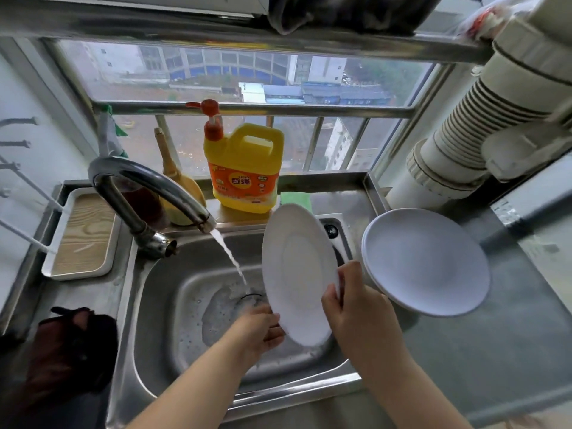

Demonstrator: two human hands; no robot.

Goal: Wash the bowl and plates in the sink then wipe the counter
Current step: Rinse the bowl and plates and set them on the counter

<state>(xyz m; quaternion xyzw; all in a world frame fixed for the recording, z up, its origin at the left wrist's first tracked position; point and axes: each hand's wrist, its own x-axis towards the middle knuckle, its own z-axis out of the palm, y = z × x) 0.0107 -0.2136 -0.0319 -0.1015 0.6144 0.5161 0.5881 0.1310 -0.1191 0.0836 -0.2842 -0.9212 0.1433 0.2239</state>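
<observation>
Item: white plate point(298, 274), being held tilted on edge over the sink point(173, 305), just right of the running water stream point(230, 258). Right hand point(349, 308) is pinching its right rim, thumb in front; left hand point(263, 328) is cupping its lower edge, fingers loosely curled. Rinsing step appears to be under way. Stacked plates point(427, 261) are waiting right of the sink on the counter point(495, 335). Next move probably calls for swinging the plate under the stream beneath the faucet point(148, 187).
</observation>
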